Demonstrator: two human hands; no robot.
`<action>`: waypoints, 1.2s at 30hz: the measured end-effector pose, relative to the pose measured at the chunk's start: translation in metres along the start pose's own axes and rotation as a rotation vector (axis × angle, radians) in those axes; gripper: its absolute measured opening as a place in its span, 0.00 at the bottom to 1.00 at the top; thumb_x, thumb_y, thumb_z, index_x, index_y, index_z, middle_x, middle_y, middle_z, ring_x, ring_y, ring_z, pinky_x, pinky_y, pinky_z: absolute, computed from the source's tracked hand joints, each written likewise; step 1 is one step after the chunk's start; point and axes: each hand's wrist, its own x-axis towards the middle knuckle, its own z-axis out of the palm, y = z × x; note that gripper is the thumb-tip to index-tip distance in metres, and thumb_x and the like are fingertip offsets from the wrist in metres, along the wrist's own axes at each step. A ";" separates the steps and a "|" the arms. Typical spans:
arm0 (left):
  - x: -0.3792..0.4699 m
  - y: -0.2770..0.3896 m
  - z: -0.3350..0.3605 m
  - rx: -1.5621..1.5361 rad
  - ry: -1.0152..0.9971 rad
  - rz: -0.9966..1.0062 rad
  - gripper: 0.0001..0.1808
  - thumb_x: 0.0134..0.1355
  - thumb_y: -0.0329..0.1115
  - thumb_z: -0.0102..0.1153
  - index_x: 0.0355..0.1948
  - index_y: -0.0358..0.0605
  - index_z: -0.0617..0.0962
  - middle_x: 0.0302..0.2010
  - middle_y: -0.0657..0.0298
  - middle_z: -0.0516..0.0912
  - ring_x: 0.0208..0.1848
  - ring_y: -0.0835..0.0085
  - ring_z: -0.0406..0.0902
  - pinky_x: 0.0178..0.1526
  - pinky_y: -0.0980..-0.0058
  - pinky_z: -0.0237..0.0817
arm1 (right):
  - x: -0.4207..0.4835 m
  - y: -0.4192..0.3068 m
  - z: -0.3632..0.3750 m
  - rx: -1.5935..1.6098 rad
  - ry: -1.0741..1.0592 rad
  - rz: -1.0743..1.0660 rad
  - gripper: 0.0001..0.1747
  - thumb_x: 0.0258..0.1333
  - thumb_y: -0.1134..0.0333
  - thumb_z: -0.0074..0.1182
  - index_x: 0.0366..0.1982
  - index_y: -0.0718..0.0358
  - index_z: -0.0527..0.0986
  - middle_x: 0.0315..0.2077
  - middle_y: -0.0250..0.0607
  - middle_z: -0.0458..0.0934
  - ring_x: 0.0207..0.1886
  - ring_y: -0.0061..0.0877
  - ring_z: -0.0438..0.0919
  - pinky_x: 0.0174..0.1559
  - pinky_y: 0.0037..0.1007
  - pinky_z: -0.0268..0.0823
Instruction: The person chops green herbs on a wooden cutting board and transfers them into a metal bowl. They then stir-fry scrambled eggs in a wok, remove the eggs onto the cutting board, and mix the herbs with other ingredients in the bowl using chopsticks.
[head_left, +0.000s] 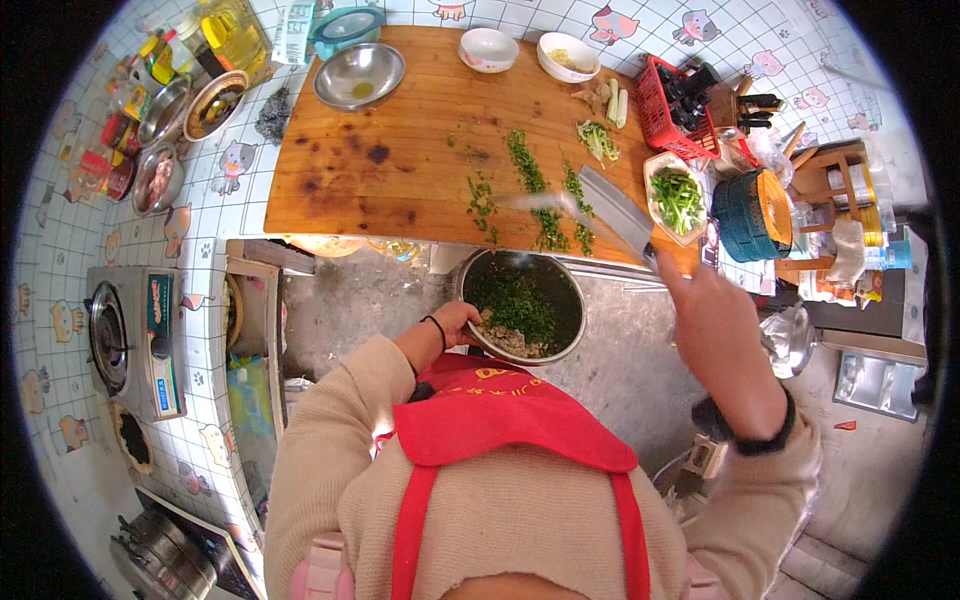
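Note:
My left hand (454, 324) grips the rim of a deep steel bowl (579, 300), held just below the front edge of a wooden cutting board (420, 142). Inside the bowl lie chopped greens (525, 304) and a pale minced mixture (511, 339). A cleaver (615, 206) is in my right hand (701, 307), its blade over the board's right part beside rows of chopped greens (529, 169). A blurred pale streak crosses these rows; I cannot tell what it is. An oval dish of cut green stalks (677, 201) stands right of the blade.
At the board's back are a shallow steel bowl (360, 75), two white bowls (489, 51) and shredded scallion (598, 142). A red basket (679, 112), a knife block (731, 109) and teal baskets (750, 214) stand right. Bottles (232, 37) and a gas stove (135, 341) are left.

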 end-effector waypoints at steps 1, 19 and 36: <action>-0.002 0.000 0.001 -0.003 0.015 0.003 0.03 0.48 0.21 0.49 0.25 0.34 0.69 0.27 0.54 0.73 0.31 0.55 0.77 0.36 0.52 0.75 | 0.018 0.003 0.009 -0.008 0.111 -0.001 0.18 0.47 0.72 0.48 0.44 0.61 0.70 0.24 0.42 0.74 0.27 0.34 0.77 0.26 0.34 0.69; 0.016 -0.003 0.014 0.040 -0.018 -0.012 0.04 0.48 0.26 0.50 0.22 0.40 0.68 0.22 0.57 0.72 0.25 0.59 0.76 0.34 0.53 0.74 | -0.051 -0.009 0.031 -0.020 -0.107 0.014 0.22 0.45 0.71 0.50 0.48 0.61 0.69 0.24 0.40 0.72 0.26 0.32 0.75 0.26 0.32 0.67; -0.005 -0.017 0.000 0.009 0.037 0.002 0.05 0.47 0.25 0.51 0.18 0.40 0.69 0.19 0.59 0.73 0.23 0.63 0.76 0.34 0.55 0.76 | 0.150 -0.066 0.051 0.028 0.181 0.034 0.17 0.50 0.72 0.46 0.45 0.60 0.68 0.26 0.43 0.75 0.26 0.34 0.78 0.24 0.33 0.69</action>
